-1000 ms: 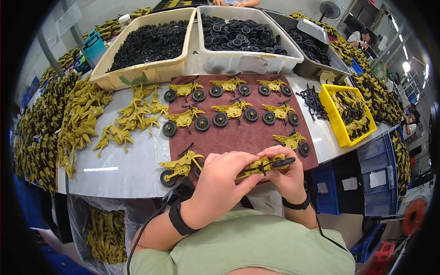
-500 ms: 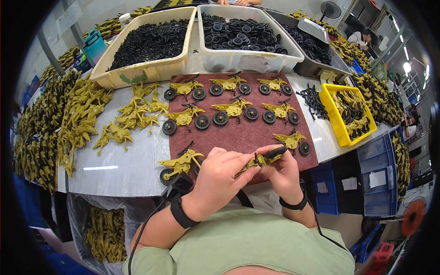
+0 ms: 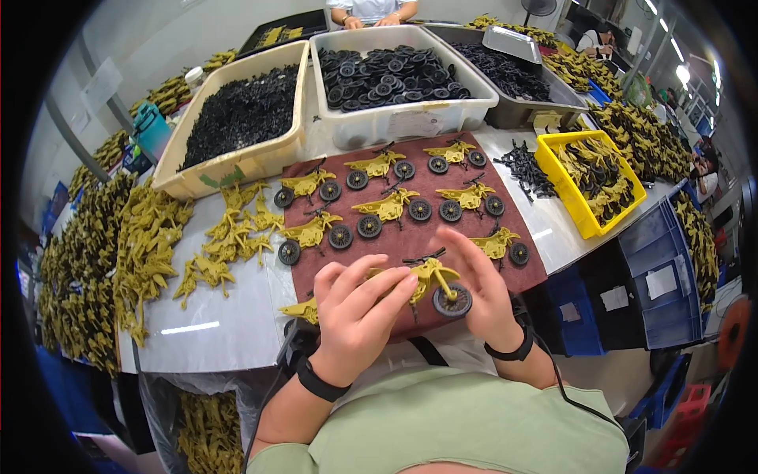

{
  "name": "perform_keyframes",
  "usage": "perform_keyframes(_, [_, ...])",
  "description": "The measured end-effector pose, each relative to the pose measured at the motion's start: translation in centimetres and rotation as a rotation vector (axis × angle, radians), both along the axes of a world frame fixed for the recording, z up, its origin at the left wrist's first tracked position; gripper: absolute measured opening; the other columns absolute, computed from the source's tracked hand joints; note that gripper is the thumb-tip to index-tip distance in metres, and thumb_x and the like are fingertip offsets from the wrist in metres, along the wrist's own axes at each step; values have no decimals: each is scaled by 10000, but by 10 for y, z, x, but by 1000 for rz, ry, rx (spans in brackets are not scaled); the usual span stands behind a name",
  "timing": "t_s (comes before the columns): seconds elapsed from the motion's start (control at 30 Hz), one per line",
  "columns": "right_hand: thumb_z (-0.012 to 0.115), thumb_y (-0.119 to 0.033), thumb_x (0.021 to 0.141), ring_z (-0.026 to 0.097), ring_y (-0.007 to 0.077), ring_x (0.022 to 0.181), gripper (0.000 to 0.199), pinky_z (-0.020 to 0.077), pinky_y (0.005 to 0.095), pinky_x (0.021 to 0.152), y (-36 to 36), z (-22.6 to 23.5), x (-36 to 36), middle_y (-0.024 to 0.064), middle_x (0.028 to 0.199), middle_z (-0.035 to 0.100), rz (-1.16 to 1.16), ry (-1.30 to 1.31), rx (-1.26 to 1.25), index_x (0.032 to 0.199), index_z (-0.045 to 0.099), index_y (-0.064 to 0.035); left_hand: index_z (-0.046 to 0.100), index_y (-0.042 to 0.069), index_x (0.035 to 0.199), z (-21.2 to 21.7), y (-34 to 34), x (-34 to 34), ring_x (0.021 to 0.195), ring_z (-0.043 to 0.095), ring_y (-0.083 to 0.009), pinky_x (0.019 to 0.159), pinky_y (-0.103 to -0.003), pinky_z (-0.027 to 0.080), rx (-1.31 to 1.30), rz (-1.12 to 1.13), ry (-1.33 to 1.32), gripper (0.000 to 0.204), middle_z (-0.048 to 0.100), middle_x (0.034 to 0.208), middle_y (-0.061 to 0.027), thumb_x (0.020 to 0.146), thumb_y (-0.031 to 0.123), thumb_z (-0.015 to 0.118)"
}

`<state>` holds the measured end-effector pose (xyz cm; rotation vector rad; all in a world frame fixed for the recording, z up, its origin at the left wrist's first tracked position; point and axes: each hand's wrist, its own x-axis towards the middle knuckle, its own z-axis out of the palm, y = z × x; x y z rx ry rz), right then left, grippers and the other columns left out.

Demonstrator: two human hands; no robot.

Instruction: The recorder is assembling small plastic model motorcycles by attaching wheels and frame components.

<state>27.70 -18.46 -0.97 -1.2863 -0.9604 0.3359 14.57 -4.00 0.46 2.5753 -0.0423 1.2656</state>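
The olive toy motorcycle (image 3: 422, 278) sat between both hands at the near edge of the maroon mat (image 3: 410, 229), at about 6 o'clock on the counter (image 3: 229, 316). Its black wheel (image 3: 452, 301) was fitted at one end. The left hand (image 3: 355, 320) had its grip closed around the bike's other end, fingers wrapped over the body. The right hand (image 3: 482, 296) steadied the wheel end from behind, fingers partly spread, touching rather than clamping.

Judging by this, the step in hand was fitting wheels to the frame; the next move likely called for seating the remaining wheel squarely on its axle, though that end was hidden under the fingers.

Outward, finished bikes (image 3: 387, 207) lay in rows on the mat toward 12 o'clock. Bare olive frames (image 3: 225, 237) were scattered at 9 o'clock. Beyond, at 12 o'clock, a white bin (image 3: 403, 122) held black wheels, a beige bin (image 3: 237, 170) small black parts at 11, and a yellow tray (image 3: 572, 209) more olive pieces at 2 o'clock.
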Motion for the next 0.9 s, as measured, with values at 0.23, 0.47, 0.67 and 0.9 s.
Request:
perform_keyframes(0.23, [570, -87, 951, 576, 108, 1018, 330, 476, 243, 863, -5, -2, 9, 85, 1153, 603, 290, 481, -112, 1246, 487, 37, 694, 152, 1069, 4, -3, 3, 1149, 511, -338, 944, -441, 379, -13, 20, -11, 431, 574, 1227, -110, 642, 130, 750])
perform_keyframes(0.47, [634, -37, 890, 609, 108, 943, 343, 507, 246, 791, -5, 0, 7, 76, 1075, 642, 184, 256, -113, 1221, 550, -4, 495, -68, 1270, -2, 0, -7, 1133, 567, -201, 958, -326, 457, -946, -243, 244, 485, 583, 1248, -182, 875, 143, 680])
perform_keyframes(0.67, [700, -102, 842, 631, 148, 808, 273, 505, 273, 729, -2, 0, 4, 88, 966, 664, 35, 1, -185, 1106, 644, -61, 611, -56, 1064, 2, -3, -4, 998, 642, -204, 902, -314, 502, -1080, -251, 191, 192, 681, 1056, -162, 884, 12, 618])
perform_keyframes(0.9, [677, -74, 845, 636, 155, 816, 244, 497, 292, 731, 4, 5, 4, 113, 927, 667, 79, 78, -318, 1077, 628, -15, 570, -31, 1126, 3, 8, -8, 983, 637, -192, 879, -301, 507, -1211, -275, 261, 237, 670, 1068, -149, 891, -5, 596])
